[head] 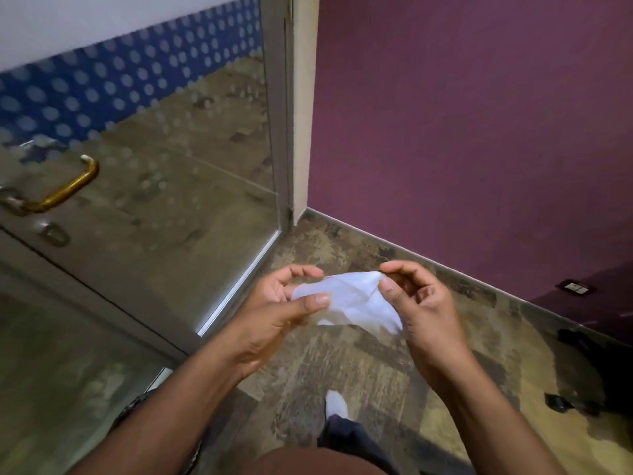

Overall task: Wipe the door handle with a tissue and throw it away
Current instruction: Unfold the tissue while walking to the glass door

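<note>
A white tissue (352,298) is stretched between both hands over the floor, in the lower middle of the head view. My left hand (274,313) pinches its left edge between thumb and fingers. My right hand (421,303) pinches its upper right corner. A brass-coloured door handle (65,188) is fixed to the glass door (178,186) at the far left, well away from both hands. No bin is in view.
The glass door has a blue dotted band and a metal frame (282,132). A purple wall (462,132) rises on the right. Dark objects (582,341) lie on the patterned floor by the wall. My foot in a white sock (337,404) is below the hands.
</note>
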